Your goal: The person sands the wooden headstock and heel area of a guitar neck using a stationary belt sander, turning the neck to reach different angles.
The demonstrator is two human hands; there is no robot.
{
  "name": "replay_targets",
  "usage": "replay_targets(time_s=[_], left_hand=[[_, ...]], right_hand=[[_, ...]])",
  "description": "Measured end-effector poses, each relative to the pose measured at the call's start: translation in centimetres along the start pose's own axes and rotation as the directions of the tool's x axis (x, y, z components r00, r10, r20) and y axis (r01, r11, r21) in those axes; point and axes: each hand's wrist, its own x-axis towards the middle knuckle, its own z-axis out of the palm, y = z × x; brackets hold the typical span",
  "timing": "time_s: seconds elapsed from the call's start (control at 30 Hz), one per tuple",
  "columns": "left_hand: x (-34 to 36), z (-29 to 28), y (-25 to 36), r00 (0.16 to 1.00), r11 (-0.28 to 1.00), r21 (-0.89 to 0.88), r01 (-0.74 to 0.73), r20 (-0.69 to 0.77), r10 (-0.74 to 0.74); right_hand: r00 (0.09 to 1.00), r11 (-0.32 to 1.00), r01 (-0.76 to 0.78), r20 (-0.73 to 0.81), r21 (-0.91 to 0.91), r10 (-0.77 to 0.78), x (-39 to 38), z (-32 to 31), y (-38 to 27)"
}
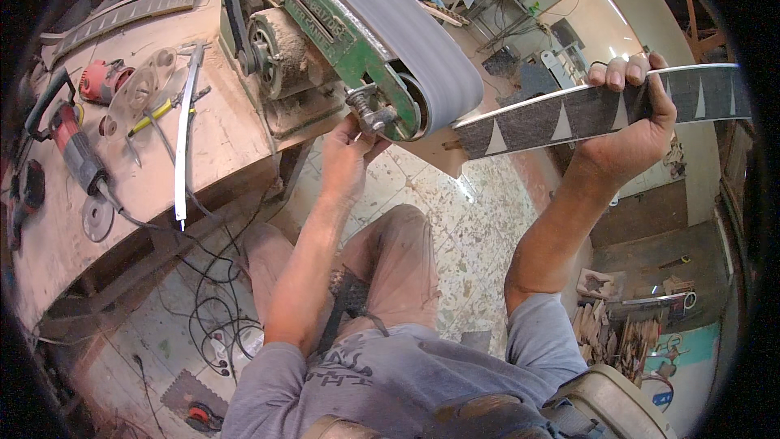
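Observation:
A green belt sander (329,28) carries a wide grey belt (406,32), smeared as if running. My right hand (630,118) is wrapped around a guitar neck (561,118) with a dark fingerboard, pale triangular inlays and white edging. The neck's near end touches or nearly touches the belt's rounded front end, and tan wood (439,153) shows beneath the roller. Under the sander's spring-and-bolt fitting (372,110), my left hand (348,158) is closed with its fingertips partly hidden. Whether it grips the fitting or wood behind it, I cannot tell.
The dusty workbench (219,167) at left holds an angle grinder (77,146), a red power tool (106,81), a clear disc guard (142,89), a white strip (185,146) and another inlaid fingerboard (130,20). Black cables (215,309) coil on the floor. Wood offcuts (609,333) stand at right.

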Motion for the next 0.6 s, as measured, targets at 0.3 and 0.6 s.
replay_targets(time_s=[0.3,0.6], left_hand=[[0.5,-1.1,-0.6,1.000,1.000,0.002,0.003,-0.021,-0.003],[0.6,-2.3,-1.2,0.999,0.999,0.019,-0.037,-0.008,0.038]], right_hand=[[0.997,1.000,-0.004,-0.077,-0.010,0.003,-0.9,0.9,1.0],[0.989,0.999,-0.047,-0.141,-0.027,0.043,-2.1,-0.2,2.2]])
